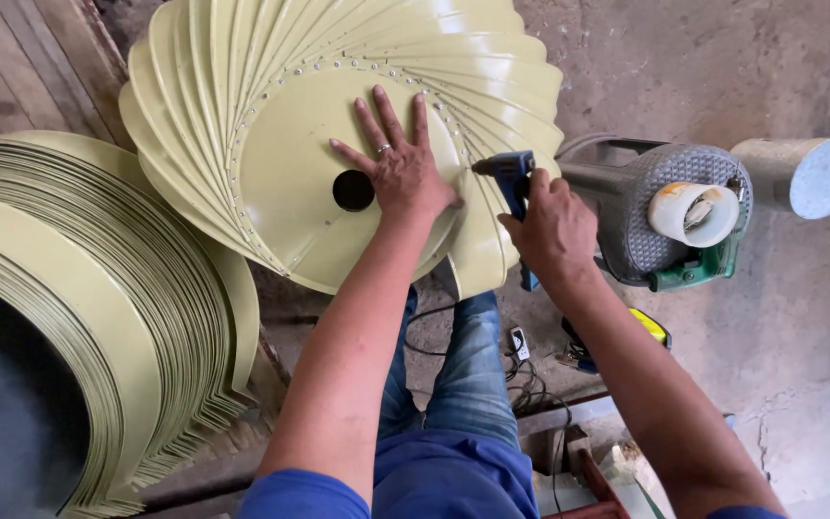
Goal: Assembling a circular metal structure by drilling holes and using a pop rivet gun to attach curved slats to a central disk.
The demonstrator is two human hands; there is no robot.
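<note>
Left hand [398, 165]: flat, fingers spread on disc [300, 192].
Right hand [554, 226]: clamped on riveter [509, 178], 3 o'clock.
Done: rivets round most of rim; stack [98, 317] waits.

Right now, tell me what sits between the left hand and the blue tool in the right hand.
In the head view, only a strip of the pale green disc with its row of rivets lies between the left hand and the blue tool that the right hand grips.

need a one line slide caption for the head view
Left hand pressed flat on a pale green finned metal disc while the right hand holds a blue power tool at its riveted rim.
</note>
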